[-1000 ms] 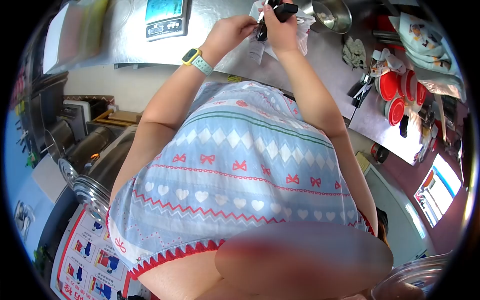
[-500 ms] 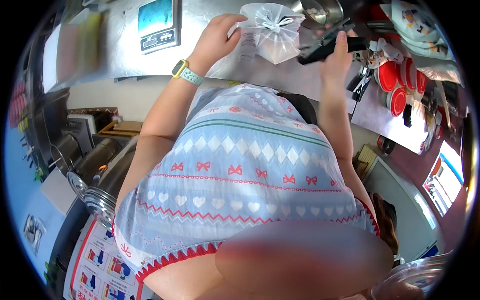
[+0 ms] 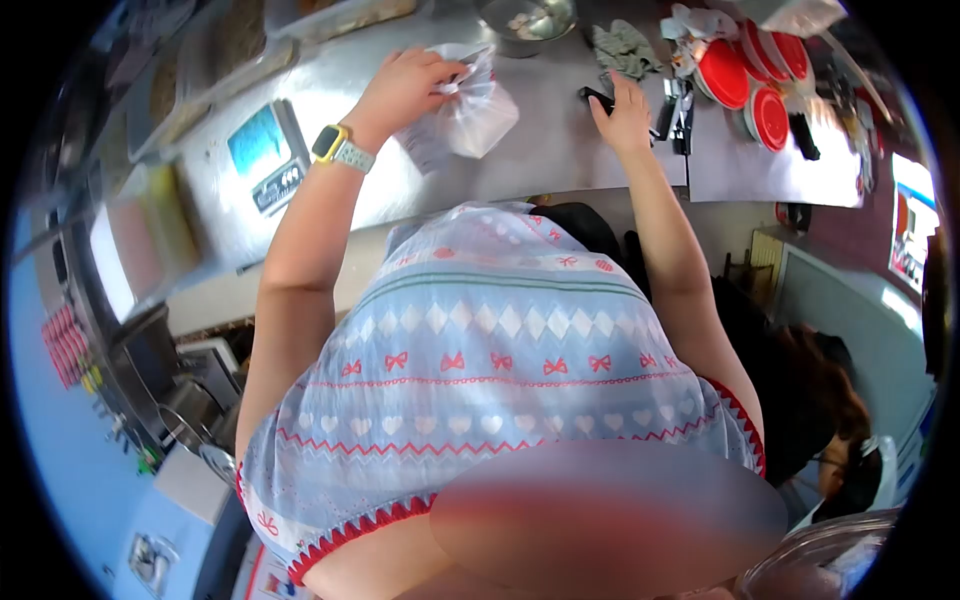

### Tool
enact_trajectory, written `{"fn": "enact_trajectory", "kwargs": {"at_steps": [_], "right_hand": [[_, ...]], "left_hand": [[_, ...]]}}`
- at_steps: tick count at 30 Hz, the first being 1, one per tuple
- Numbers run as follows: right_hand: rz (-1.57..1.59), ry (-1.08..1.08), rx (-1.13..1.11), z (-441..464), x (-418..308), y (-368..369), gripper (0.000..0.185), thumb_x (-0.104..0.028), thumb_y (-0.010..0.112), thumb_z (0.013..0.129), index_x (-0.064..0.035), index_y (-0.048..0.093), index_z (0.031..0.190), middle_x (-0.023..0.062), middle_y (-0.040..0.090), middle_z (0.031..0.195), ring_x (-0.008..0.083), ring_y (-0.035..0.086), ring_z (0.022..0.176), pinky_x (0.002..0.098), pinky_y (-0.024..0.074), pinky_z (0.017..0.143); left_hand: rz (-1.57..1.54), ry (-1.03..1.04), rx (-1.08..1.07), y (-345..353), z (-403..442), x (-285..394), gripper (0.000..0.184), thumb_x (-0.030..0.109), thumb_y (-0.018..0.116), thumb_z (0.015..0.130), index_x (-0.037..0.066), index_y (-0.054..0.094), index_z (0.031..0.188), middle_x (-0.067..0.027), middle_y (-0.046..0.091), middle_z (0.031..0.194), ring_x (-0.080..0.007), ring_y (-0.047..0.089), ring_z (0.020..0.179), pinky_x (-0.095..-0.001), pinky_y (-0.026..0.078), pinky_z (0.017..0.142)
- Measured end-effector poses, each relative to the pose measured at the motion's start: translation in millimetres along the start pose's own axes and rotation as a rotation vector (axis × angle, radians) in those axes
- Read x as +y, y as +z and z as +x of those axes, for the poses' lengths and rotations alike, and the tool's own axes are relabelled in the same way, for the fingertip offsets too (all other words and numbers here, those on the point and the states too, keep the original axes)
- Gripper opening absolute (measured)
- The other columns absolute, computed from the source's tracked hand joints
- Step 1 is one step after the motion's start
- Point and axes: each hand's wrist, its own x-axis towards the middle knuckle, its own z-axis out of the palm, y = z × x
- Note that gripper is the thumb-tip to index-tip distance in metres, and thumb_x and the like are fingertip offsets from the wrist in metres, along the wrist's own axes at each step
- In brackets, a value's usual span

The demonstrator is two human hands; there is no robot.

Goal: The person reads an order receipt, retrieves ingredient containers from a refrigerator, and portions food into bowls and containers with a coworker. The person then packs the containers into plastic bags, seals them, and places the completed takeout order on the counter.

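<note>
My left hand [image 3: 408, 92], with a yellow-cased watch on its wrist, grips the gathered top of a translucent white plastic bag [image 3: 482, 115]. The bag stands on the metal counter, and what is inside cannot be made out. Over to the right, my right hand [image 3: 628, 118] rests low over a black stapler-like tool [image 3: 596, 97] on the counter. Its thumb and fingers are apart, and the palm hides most of the tool.
A digital scale [image 3: 268, 155] sits left of the bag. Behind it are food containers [image 3: 222, 45] and a metal bowl [image 3: 526, 22]. A grey-green cloth [image 3: 625, 48], black-handled tools [image 3: 679, 115] and red-lidded tubs [image 3: 722, 74] lie to the right.
My left hand has closed on the bag's top, which now leans toward it. The black tool, held raised in my right hand before, is down on the counter. The view has shifted.
</note>
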Motion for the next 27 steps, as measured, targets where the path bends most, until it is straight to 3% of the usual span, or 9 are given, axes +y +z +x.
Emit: {"fn": "enact_trajectory", "kwargs": {"at_steps": [1, 3, 6, 11, 16, 19, 20, 23, 27], "right_hand": [[-0.014, 0.029, 0.023, -0.8, -11.8, -22.2, 0.056, -0.039, 0.060, 0.089, -0.0147, 0.046, 0.137, 0.0113, 0.053, 0.122, 0.0314, 0.053, 0.109, 0.0430, 0.0446, 0.091], [0.974, 0.270, -0.045, -5.5, -36.6, -89.3, 0.036, -0.026, 0.053, 0.095, -0.0076, 0.054, 0.126, 0.0101, 0.059, 0.109, 0.0253, 0.057, 0.097, 0.0388, 0.0442, 0.089], [1.383, -0.226, 0.225, -13.5, -81.6, -227.5, 0.020, -0.008, 0.045, 0.094, 0.0039, 0.056, 0.105, 0.0110, 0.059, 0.094, 0.0202, 0.056, 0.082, 0.0343, 0.0456, 0.076], [1.079, -0.837, 0.490, -15.4, -129.4, -389.0, 0.011, -0.021, 0.059, 0.087, -0.0136, 0.062, 0.079, 0.0002, 0.060, 0.082, 0.0158, 0.054, 0.072, 0.0321, 0.0432, 0.064], [0.704, -0.705, 0.672, -79.1, -139.4, -431.6, 0.012, -0.021, 0.054, 0.095, -0.0256, 0.062, 0.088, -0.0162, 0.060, 0.085, -0.0047, 0.057, 0.081, 0.0182, 0.0410, 0.081], [0.635, -0.638, 0.722, -96.3, -133.4, -436.5, 0.015, -0.014, 0.054, 0.094, -0.0264, 0.063, 0.092, -0.0132, 0.062, 0.089, -0.0032, 0.059, 0.082, 0.0161, 0.0401, 0.083], [0.814, -0.512, 0.596, -98.7, -130.7, -440.0, 0.008, -0.017, 0.058, 0.089, -0.0201, 0.063, 0.083, -0.0059, 0.061, 0.086, 0.0092, 0.057, 0.075, 0.0253, 0.0410, 0.071], [0.924, -0.690, 0.448, -100.1, -87.5, -415.6, 0.017, -0.013, 0.063, 0.087, -0.0147, 0.064, 0.104, 0.0026, 0.063, 0.095, 0.0176, 0.062, 0.080, 0.0294, 0.0472, 0.080], [0.939, 0.262, 0.242, -97.1, -24.6, -343.5, 0.023, -0.015, 0.046, 0.096, -0.0002, 0.059, 0.084, 0.0087, 0.061, 0.084, 0.0228, 0.058, 0.079, 0.0332, 0.0471, 0.075]], "left_hand": [[-0.036, 0.007, 0.020, 1.3, 4.5, -1.8, 0.033, 0.020, 0.068, 0.080, 0.017, 0.064, 0.112, -0.0034, 0.065, 0.103, -0.0243, 0.057, 0.106, -0.0412, 0.040, 0.088], [-0.196, 0.100, -0.032, -3.2, 12.6, -2.7, 0.022, 0.014, 0.065, 0.080, 0.010, 0.065, 0.102, -0.0096, 0.065, 0.098, -0.0323, 0.061, 0.094, -0.0417, 0.046, 0.082], [-0.210, 0.076, -0.035, -6.2, 8.9, -4.0, 0.020, 0.012, 0.066, 0.082, 0.003, 0.063, 0.100, -0.0144, 0.063, 0.097, -0.0356, 0.060, 0.090, -0.0402, 0.049, 0.078], [-0.172, -0.044, -0.027, -2.7, 2.2, -6.8, 0.020, 0.022, 0.058, 0.093, 0.003, 0.057, 0.100, -0.0187, 0.061, 0.090, -0.0395, 0.060, 0.081, -0.0424, 0.048, 0.069], [-0.225, 0.037, -0.087, -15.2, 3.9, 15.0, 0.034, 0.031, 0.040, 0.101, 0.002, 0.055, 0.089, -0.0177, 0.057, 0.074, -0.0377, 0.057, 0.070, -0.0418, 0.045, 0.063], [-0.311, 0.068, 0.017, -11.9, 2.7, 20.8, 0.037, 0.030, 0.036, 0.102, 0.002, 0.052, 0.084, -0.0140, 0.050, 0.070, -0.0301, 0.050, 0.060, -0.0375, 0.042, 0.058], [-0.367, 0.076, 0.056, -8.8, -0.5, 21.3, 0.038, 0.031, 0.035, 0.103, 0.002, 0.051, 0.084, -0.0118, 0.048, 0.068, -0.0255, 0.047, 0.058, -0.0353, 0.040, 0.056], [-0.673, -0.219, 0.149, -18.7, -12.2, 43.9, 0.032, 0.032, 0.036, 0.104, 0.007, 0.051, 0.091, 0.0024, 0.042, 0.072, -0.0067, 0.037, 0.060, -0.0224, 0.031, 0.053], [-0.715, -0.248, 0.206, -47.4, -3.1, 93.4, 0.030, 0.032, 0.036, 0.104, 0.009, 0.053, 0.097, 0.0033, 0.043, 0.077, -0.0058, 0.036, 0.062, -0.0206, 0.030, 0.054]]}}
